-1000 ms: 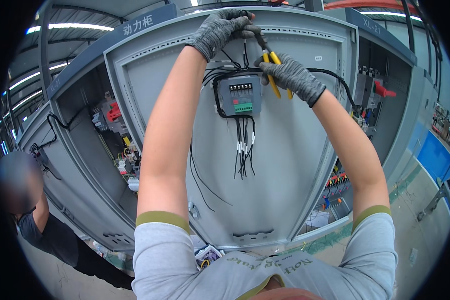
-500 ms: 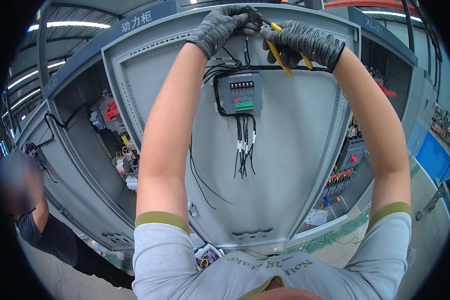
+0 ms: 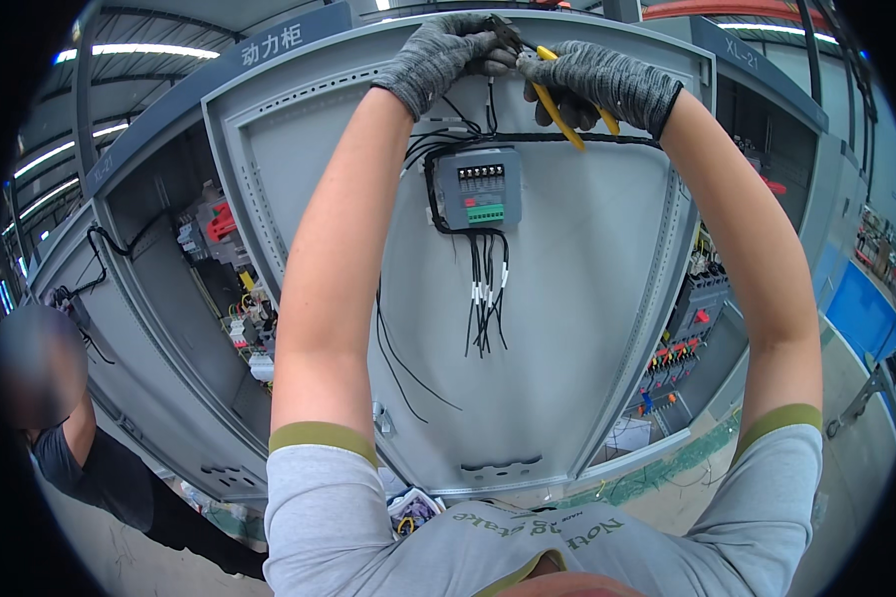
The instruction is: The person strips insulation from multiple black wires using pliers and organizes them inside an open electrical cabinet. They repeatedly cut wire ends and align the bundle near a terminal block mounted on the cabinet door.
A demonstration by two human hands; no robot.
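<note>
Both my hands wear grey knitted gloves and are raised near the top of a grey cabinet door (image 3: 587, 298). In my right hand (image 3: 602, 85) is a pair of pliers (image 3: 564, 117) with yellow handles, its dark jaws pointing up and left. My left hand (image 3: 450, 55) is closed close to the jaws; what its fingers pinch is hidden. Just below, black wires (image 3: 491, 104) run down to a cable bundle (image 3: 567, 135) crossing the door. Under the bundle sits a grey meter module (image 3: 483, 187) with a green terminal block, and loose labelled wires (image 3: 486, 298) hang beneath it.
Open cabinets with breakers stand at the left (image 3: 224, 259) and right (image 3: 697, 318). At the lower left a co-worker in dark clothes (image 3: 110, 488) stands by another door. A bag of items (image 3: 413, 509) lies below the door. A blue panel (image 3: 863, 310) is at far right.
The pliers' handles have shifted very slightly, and my right hand has moved a touch to the left. My left hand stays almost in place.
</note>
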